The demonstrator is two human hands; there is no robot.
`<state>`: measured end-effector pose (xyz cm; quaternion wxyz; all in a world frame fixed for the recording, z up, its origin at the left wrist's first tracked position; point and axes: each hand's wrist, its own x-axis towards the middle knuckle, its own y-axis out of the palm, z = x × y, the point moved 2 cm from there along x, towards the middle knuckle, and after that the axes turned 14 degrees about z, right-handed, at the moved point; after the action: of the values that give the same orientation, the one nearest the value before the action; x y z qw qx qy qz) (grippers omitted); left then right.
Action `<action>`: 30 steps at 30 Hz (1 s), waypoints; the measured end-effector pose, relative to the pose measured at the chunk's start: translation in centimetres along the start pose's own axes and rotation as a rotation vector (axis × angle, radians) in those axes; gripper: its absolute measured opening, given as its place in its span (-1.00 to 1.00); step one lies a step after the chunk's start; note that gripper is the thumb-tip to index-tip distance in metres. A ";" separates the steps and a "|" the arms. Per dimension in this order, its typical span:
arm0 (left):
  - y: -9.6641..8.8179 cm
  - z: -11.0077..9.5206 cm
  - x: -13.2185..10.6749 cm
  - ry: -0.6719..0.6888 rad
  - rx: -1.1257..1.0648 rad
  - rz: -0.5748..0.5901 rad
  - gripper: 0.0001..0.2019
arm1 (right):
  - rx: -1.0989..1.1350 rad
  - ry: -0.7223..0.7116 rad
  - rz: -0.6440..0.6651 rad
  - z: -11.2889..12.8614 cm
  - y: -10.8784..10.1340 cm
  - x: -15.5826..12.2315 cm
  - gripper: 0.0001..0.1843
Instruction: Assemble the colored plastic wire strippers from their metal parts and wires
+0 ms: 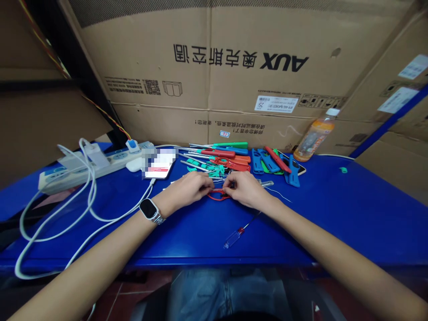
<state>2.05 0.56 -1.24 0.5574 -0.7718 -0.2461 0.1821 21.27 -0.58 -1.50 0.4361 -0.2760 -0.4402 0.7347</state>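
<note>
Blue table (321,223), cardboard (150,26) behind: L hand (197,183) & R hand (243,187) close together, fingers curled at the red plastic pc (219,191) between 'em, can't tell grip. Best: wrists braced low, light pinch.

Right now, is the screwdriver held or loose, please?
Loose: the screwdriver lies on the table, its handle clear of the left hand and right hand.

A: What's ahead?
B: You face a wall of brown cardboard (230,82), its AUX print upside down, a dark mesh strip (160,9) along its top.
A: And around?
B: A black post (72,49) slants at your left, a blue bar (399,113) at your right. Your blue bench (334,209) spans the view above reddish floor tiles (125,299).
</note>
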 end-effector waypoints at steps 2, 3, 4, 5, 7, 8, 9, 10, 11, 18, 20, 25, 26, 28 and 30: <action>0.0 -0.2 -0.2 0.012 0.023 -0.012 -0.80 | 0.021 0.013 0.009 -0.1 0.1 0.1 -0.88; 0.0 -0.2 -0.4 0.020 0.048 -0.009 -0.79 | 0.037 0.025 0.017 -0.1 0.1 0.2 -0.88; 0.0 -0.3 -0.6 0.027 0.075 -0.001 -0.78 | 0.052 0.036 0.026 -0.2 0.1 0.3 -0.89; 0.0 -0.3 -0.8 0.037 0.099 0.010 -0.77 | 0.065 0.045 0.031 -0.2 0.2 0.4 -0.89; 0.1 -0.3 -1.2 0.056 0.135 0.034 -0.76 | 0.081 0.054 0.035 -0.2 0.2 0.5 -0.89; 0.1 -0.2 -1.4 0.063 0.143 0.045 -0.76 | 0.085 0.056 0.037 -0.2 0.2 0.5 -0.89; 0.2 -0.2 -1.6 0.071 0.144 0.055 -0.76 | 0.087 0.062 0.039 -0.2 0.2 0.5 -0.89; 0.2 -0.1 -1.8 0.077 0.136 0.064 -0.76 | 0.085 0.073 0.040 -0.2 0.2 0.5 -0.89; 0.3 0.0 -1.9 0.080 0.121 0.069 -0.74 | 0.078 0.088 0.040 -0.1 0.1 0.4 -0.90; -0.4 0.6 -2.5 -0.024 -0.105 0.020 -0.62 | 0.061 0.147 0.065 0.1 -0.4 -0.2 -0.92; -0.6 0.7 -2.6 -0.027 -0.101 0.032 -0.74 | 0.056 0.159 0.067 0.1 -0.4 -0.3 -0.92; -0.8 1.0 -2.6 0.032 -0.109 0.062 -0.80 | 0.050 0.165 0.051 0.1 -0.4 -0.4 -0.93; -0.8 1.0 -2.6 0.036 -0.107 0.066 -0.79 | 0.050 0.164 0.045 0.1 -0.4 -0.4 -0.93; -0.7 1.0 -2.6 0.034 -0.096 0.074 -0.78 | 0.049 0.167 0.046 0.1 -0.4 -0.5 -0.92; -0.6 1.0 -2.6 0.030 -0.085 0.083 -0.78 | 0.042 0.169 0.049 0.1 -0.4 -0.5 -0.92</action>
<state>-0.73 -0.01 -0.92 0.5197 -0.8069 -0.2130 0.1829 21.59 -0.96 -1.11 0.4594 -0.3386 -0.3796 0.7282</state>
